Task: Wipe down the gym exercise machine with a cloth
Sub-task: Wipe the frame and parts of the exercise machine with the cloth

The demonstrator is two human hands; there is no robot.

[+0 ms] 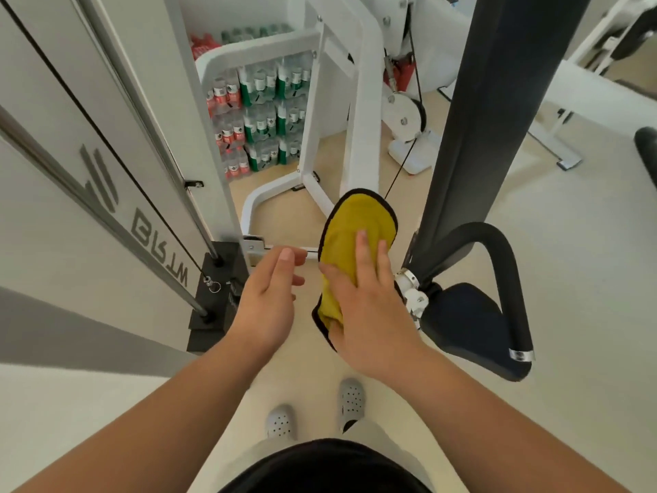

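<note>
Pressing down with my right hand (369,307), I have the yellow cloth (355,236) flat under my palm, fingers spread and laid along it, the thumb out to the left side. The cloth has a dark border and hangs folded over something I cannot see, its rounded upper end sticking up past my fingertips and its lower end showing below my thumb. It sits just left of the machine's black upright pad (473,137) and the white clamp (412,290) at that pad's foot.

My left hand (266,297) is empty and half open, fingers loosely curled, the palm turned towards the cloth. Its fingertips are near a thin white bar (309,250) that runs from a metal bracket (254,247) by the weight stack (217,293) across to the cloth's left edge; I cannot tell whether they touch it.

Right of the cloth, a black curved handle (505,265) loops over the dark blue seat (476,329). To my left stand the chrome guide rods (106,208) and a black cable (117,151) against the white shroud (53,208). Behind the white frame (359,119), packs of bottled water (263,115) are stacked on the floor. Below, my two grey clogs (352,400) stand on the pale floor (533,225).
</note>
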